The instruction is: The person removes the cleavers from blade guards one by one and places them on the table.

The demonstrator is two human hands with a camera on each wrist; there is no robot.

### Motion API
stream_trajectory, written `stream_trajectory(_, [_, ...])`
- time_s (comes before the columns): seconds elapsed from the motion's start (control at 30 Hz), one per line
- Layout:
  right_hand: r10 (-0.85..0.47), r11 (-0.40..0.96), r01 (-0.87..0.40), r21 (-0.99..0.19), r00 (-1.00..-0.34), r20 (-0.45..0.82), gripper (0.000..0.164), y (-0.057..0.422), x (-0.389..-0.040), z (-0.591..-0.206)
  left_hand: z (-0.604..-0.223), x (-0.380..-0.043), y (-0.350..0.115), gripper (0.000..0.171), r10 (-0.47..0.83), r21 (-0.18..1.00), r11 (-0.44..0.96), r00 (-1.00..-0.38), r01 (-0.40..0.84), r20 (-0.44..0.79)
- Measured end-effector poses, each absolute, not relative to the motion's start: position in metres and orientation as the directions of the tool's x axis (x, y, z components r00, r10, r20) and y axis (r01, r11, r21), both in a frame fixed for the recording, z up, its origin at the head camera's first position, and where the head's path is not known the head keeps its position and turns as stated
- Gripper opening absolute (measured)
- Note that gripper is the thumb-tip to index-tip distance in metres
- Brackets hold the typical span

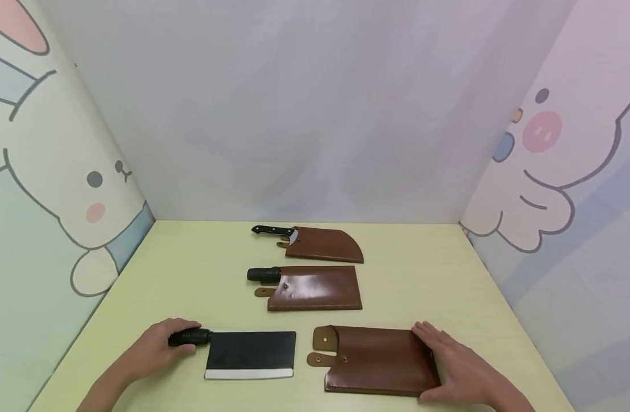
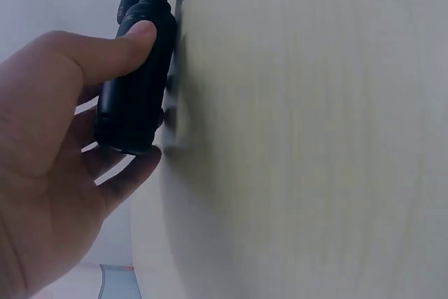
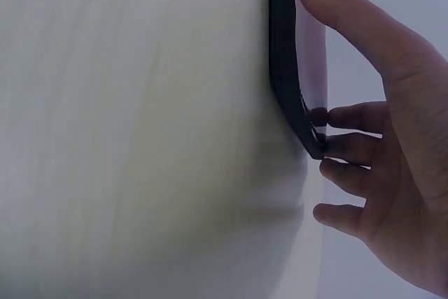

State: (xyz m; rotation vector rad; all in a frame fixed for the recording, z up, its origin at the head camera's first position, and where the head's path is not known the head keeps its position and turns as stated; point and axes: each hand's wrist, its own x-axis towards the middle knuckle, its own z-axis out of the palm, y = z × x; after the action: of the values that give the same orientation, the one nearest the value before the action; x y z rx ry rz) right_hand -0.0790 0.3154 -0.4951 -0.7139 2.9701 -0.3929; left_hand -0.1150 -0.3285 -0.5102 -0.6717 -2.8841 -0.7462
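Note:
A black-bladed cleaver [image 1: 250,350] with a pale cutting edge lies flat at the front left of the table. My left hand [image 1: 157,347] grips its black handle [image 2: 136,82], thumb along one side and fingers behind it in the left wrist view. To the right lies a brown leather sheath [image 1: 381,360], its two snap straps [image 1: 321,359] pointing left toward the blade. My right hand [image 1: 456,366] holds the right end of this sheath, with the thumb at the near corner and fingers at the far one. The right wrist view shows its dark edge [image 3: 283,54] close over the table.
Farther back, a second sheath [image 1: 320,289] covers a cleaver with a black handle [image 1: 263,274]. Behind that lies a curved sheath [image 1: 327,245] holding a knife with a riveted handle [image 1: 273,230]. Cartoon-printed side walls and a plain back wall [image 1: 304,114] surround the pale table [image 1: 191,263].

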Motion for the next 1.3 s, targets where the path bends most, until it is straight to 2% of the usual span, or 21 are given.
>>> stream_trajectory(0.17, [-0.428, 0.865, -0.412, -0.288, -0.904, 0.009, 0.106, 0.312, -0.089, -0.488, -0.500, -0.121, -0.317, 0.044, 0.284, 0.469, 0.840, -0.958, 0.273, 0.048])
stream_trajectory(0.37, [-0.444, 0.854, -0.451, -0.260, -0.892, 0.091, 0.091, 0.304, -0.105, -0.481, -0.494, -0.134, -0.297, 0.048, 0.222, 0.465, 0.856, -0.973, 0.225, 0.063])
stream_trajectory(0.57, [-0.441, 0.842, -0.459, -0.283, -0.888, 0.128, 0.084, 0.292, -0.123, -0.475, -0.490, -0.150, -0.275, 0.051, 0.220, 0.455, 0.856, -0.969, 0.247, 0.112])
stream_trajectory(0.83, [-0.446, 0.804, -0.494, -0.332, -0.869, 0.214, 0.084, 0.269, -0.148, -0.471, -0.484, -0.171, -0.251, 0.058, 0.266, 0.454, 0.835, -0.950, 0.311, 0.162])
stream_trajectory(1.07, [-0.476, 0.788, -0.520, -0.329, -0.854, 0.209, 0.088, 0.246, -0.169, -0.470, -0.481, -0.192, -0.229, 0.061, 0.329, 0.375, 0.848, -0.927, 0.374, 0.181])
stream_trajectory(1.3, [-0.510, 0.784, -0.546, -0.296, -0.838, 0.196, 0.090, 0.226, -0.196, -0.479, -0.482, -0.217, -0.211, 0.062, 0.395, 0.353, 0.834, -0.905, 0.425, 0.158])
